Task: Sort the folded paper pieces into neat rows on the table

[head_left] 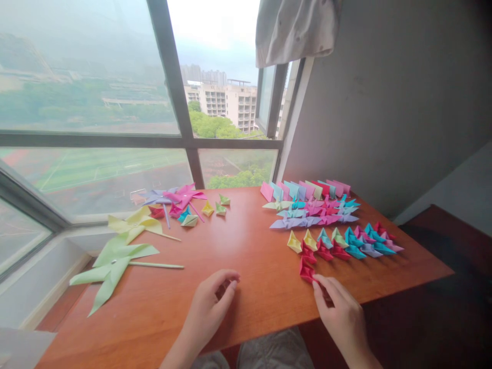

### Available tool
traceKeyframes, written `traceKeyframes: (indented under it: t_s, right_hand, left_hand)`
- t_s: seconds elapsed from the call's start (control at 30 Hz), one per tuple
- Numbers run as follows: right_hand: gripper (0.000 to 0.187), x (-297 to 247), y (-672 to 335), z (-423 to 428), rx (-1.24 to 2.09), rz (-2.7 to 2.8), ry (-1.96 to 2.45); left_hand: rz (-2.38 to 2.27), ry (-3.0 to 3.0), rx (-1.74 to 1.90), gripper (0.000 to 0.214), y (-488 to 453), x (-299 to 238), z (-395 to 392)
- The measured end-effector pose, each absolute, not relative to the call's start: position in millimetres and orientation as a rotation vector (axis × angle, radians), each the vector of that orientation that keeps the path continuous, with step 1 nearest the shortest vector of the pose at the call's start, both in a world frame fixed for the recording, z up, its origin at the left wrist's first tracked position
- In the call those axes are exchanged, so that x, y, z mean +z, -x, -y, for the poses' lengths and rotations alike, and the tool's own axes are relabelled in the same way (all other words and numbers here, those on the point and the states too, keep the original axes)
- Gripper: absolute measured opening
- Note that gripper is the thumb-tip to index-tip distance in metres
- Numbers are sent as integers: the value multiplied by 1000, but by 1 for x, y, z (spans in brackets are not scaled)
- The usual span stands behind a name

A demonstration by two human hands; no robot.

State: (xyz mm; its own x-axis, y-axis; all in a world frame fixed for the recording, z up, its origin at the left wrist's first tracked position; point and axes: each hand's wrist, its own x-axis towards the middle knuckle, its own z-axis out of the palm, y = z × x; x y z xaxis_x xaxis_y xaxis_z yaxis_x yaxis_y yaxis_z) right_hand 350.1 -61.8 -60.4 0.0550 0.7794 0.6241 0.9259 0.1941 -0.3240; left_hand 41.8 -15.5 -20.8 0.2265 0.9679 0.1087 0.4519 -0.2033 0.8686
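Observation:
Between the thumb and fingertips of my right hand (342, 310) is the edge of a red folded paper boat (306, 270), which rests on the table at the front of a group of boats. Just behind it stand another red paper boat (308, 253) and a yellow one (294, 242). My left hand (213, 305) hovers over the table's front part, its fingers curled in toward the thumb, with nothing visible in them. The closest thing on that side is the stick of a light green paper pinwheel (115, 264).
Rows of colored paper boats (361, 241), folded paper stars (313, 210) and standing folded papers (307, 189) fill the right side of the wooden table (249, 246). On the left lie a yellow pinwheel (136, 223), a pink pinwheel (185, 193) and small green boats (220, 208). Windows border the back.

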Motion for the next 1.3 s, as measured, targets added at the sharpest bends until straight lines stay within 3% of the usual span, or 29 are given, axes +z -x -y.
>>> traceKeyframes:
  t_s: [0.77,1.07,1.3]
  right_hand:
    - [18,-56,-347,53,-273,1751,1571]
    - [15,-38,-313,55,-113,1843,1315]
    - [18,-35,-266,33,122,1964,1186]
  left_hand:
    - [-1314,-1795,882,23,-42,-19,17]
    - [-1342,-1803,895,23,-41,-6,7]
    - [-1929,-2204,814,24,10,15,-61]
